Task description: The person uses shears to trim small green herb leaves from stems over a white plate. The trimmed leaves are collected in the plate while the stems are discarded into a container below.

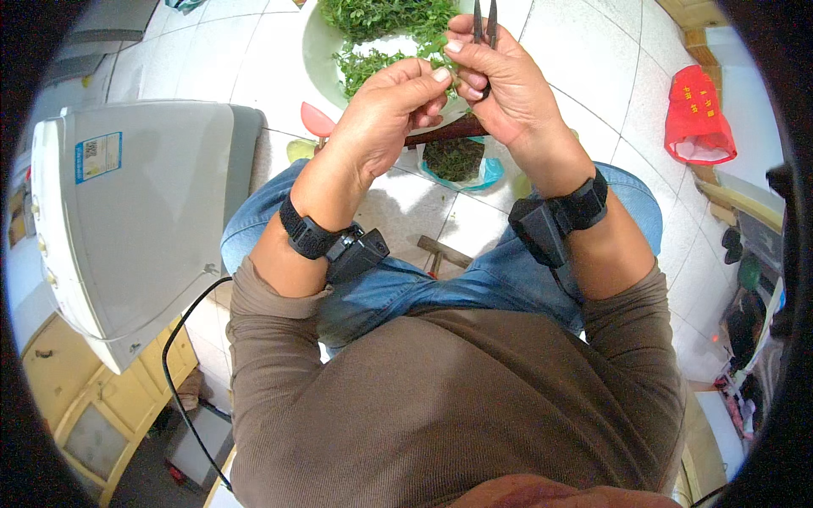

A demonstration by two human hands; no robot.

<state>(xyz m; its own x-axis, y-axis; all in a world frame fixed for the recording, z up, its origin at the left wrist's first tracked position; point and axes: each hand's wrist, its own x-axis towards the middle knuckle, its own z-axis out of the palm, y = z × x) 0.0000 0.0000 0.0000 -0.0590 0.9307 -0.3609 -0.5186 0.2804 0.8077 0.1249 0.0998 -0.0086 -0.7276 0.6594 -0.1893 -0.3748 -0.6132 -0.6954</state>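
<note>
In front of me stands a wide white basin (318, 63) with leafy green sprigs (385, 19) heaped in it. My left hand (389, 106) is over its near rim, thumb and fingers pinched together on a small green sprig (447, 64). Close beside it, my right hand (508, 80) is closed round a dark two-bladed tool (484, 25), like scissors or snips, its two points upward and slightly apart. The right fingertips are near the same sprig; whether they touch it I cannot tell. Below my hands, a blue-edged bag (487, 176) holds darker green bits (453, 159).
A pale grey appliance (161, 195) stands at my left. A pink rounded piece (317, 119) shows by the basin. A red bag (699, 118) lies at the far right on the tiled floor (584, 51). Between my knees is a hammer-like tool (445, 251). A black cable (169, 364) curves at left.
</note>
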